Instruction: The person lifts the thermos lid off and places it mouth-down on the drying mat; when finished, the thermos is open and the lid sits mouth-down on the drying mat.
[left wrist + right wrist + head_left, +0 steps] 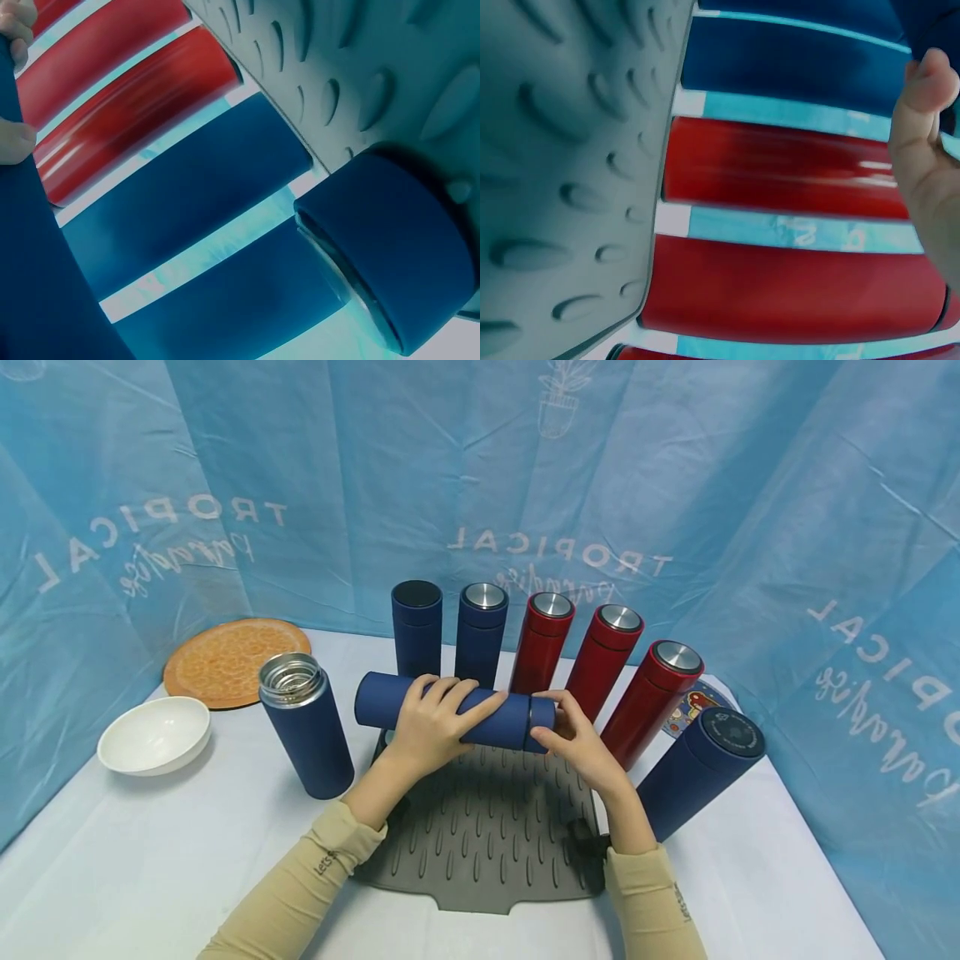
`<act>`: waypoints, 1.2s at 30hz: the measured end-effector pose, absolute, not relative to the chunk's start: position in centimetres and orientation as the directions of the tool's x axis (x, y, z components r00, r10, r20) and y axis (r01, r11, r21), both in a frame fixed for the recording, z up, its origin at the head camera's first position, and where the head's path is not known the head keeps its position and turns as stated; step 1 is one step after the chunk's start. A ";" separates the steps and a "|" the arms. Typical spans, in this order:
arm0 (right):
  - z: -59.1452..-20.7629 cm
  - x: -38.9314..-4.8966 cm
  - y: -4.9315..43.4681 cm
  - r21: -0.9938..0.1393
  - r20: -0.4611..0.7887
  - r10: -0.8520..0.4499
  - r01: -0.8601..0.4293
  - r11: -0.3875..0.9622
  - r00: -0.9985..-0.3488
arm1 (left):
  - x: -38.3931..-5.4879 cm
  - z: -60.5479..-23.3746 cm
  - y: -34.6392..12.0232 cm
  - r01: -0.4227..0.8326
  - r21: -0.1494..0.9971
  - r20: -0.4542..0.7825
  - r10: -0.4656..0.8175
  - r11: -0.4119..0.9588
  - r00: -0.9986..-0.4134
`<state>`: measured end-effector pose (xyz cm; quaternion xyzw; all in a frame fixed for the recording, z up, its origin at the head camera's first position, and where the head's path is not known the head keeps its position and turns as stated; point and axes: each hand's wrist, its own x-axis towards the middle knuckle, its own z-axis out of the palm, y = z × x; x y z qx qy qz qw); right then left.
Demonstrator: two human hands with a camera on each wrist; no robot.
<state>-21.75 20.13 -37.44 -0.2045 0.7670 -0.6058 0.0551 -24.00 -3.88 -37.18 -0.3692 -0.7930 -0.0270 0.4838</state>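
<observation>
My left hand (423,731) grips the body of a dark blue thermos (504,727), holding it sideways above a grey ridged tray. At its right end, my right hand (585,739) pinches the blue lid (542,717) between thumb and fingers; a dark seam shows where lid and body meet. Left of the hands stands an uncapped blue thermos (311,739) with a bare steel mouth. In the left wrist view, a separate blue lid (390,240) lies on the tray; the held thermos and left hand mostly hide it in the head view.
Behind the tray (480,860) stand two blue thermoses (480,635) and several red ones (603,660). Another blue thermos (697,768) stands close by my right forearm. At left are a white bowl (153,735) and a round orange mat (232,660). A blue curtain (360,485) hangs behind.
</observation>
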 end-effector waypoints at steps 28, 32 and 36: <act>-37.4 -21.5 20.5 -0.889 0.194 -0.442 -0.347 0.297 -0.876 | -23.5 -36.9 -4.0 0.634 -0.280 0.646 0.630 0.721 -0.432; -36.0 -20.7 19.7 -0.800 0.299 -0.456 -0.481 0.359 -0.838 | -23.4 -37.1 -4.0 0.643 -0.224 0.606 0.621 0.732 -0.497; -36.3 -21.0 19.6 -0.754 0.313 -0.453 -0.508 0.417 -0.835 | -23.4 -37.3 -4.1 0.643 -0.211 0.594 0.619 0.736 -0.514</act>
